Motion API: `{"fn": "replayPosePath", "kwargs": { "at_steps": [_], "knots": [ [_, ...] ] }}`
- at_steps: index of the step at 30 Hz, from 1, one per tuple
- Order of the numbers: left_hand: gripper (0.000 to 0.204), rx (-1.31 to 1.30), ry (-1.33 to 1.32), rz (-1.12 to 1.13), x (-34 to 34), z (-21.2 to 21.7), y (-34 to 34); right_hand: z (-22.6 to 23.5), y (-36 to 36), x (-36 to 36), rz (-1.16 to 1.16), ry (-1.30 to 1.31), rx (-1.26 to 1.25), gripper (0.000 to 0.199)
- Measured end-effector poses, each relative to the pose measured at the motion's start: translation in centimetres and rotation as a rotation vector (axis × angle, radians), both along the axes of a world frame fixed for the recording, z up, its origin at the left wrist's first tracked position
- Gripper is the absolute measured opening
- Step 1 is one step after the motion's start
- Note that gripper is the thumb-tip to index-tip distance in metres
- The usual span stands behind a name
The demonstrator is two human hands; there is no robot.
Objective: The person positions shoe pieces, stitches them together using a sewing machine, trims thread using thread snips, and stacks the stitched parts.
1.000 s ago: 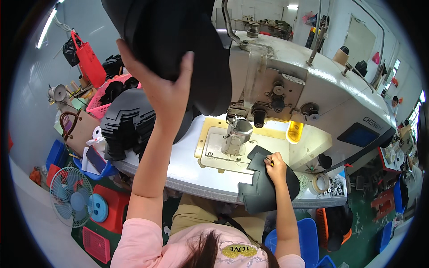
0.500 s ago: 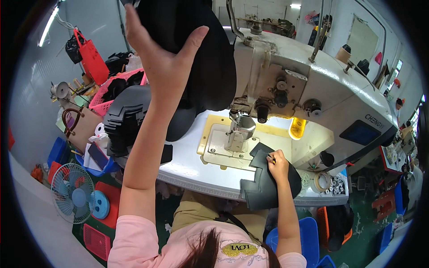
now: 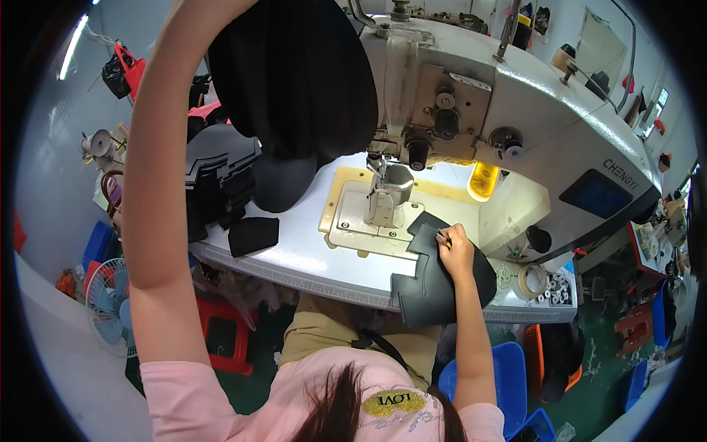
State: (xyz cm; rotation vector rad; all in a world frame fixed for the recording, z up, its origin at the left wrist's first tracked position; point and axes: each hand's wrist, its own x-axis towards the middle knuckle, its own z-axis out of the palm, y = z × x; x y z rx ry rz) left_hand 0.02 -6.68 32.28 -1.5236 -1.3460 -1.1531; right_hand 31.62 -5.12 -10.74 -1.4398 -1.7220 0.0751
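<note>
My left forearm [image 3: 162, 147] rises along the left side and leaves by the top edge; its hand is out of the picture. Beside that arm hangs a large black piece of material [image 3: 317, 81], its upper end cut off. My right hand [image 3: 458, 252] is closed round a small black-and-yellow tool [image 3: 445, 239], mostly hidden by the fingers. That hand rests on dark notched panels [image 3: 431, 295], which overhang the table's front edge. Just beyond them stands the sewing machine's post [image 3: 387, 195], under the needle area.
Stacked black cut pieces [image 3: 217, 158] and a small black piece [image 3: 253, 236] lie on the left of the white table [image 3: 294, 276]. A tape roll [image 3: 532, 280] and bobbins [image 3: 560, 289] sit at its right end. A fan [image 3: 110, 302] and blue chair [image 3: 493, 383] stand below.
My left hand has gone up and out of the picture. The hanging black material now sits further left. My right hand stays on the panels with the small tool.
</note>
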Motion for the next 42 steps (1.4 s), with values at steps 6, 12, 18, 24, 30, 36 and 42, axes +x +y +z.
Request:
{"fn": "replayPosePath", "kwargs": {
  "at_steps": [6, 12, 18, 24, 30, 36, 42],
  "knots": [
    [0.083, -0.331, 0.179, 0.100, -0.3, 1.9, -0.5, -0.2, 0.1, 0.1, 0.016, -0.011, 0.008, 0.010],
    [0.074, -0.323, 0.057, 0.402, 2.4, 1.2, 1.1, -0.2, 0.0, 0.2, 0.020, 0.007, 0.008, 0.012],
    [0.062, -0.216, -0.064, 0.236, 2.1, 1.1, 1.8, -0.1, -0.2, 0.4, 0.020, 0.009, -0.012, 0.013],
    [0.055, -0.225, -0.019, 0.081, -0.5, 2.9, 4.8, -0.1, 0.0, 0.4, 0.024, 0.016, -0.010, 0.013],
    [0.036, -0.045, 0.123, -0.161, -4.5, 3.4, 8.1, -0.1, 0.0, 0.5, 0.014, 0.006, -0.032, 0.015],
    [0.040, -0.342, -0.297, -0.537, -11.3, 5.5, 9.6, 0.0, 0.0, 0.4, 0.027, 0.042, -0.036, 0.012],
    [0.051, -0.566, -0.582, -0.640, -14.8, -1.7, 10.5, 0.2, 0.0, 0.4, 0.025, 0.046, -0.038, 0.011]
  ]
}}
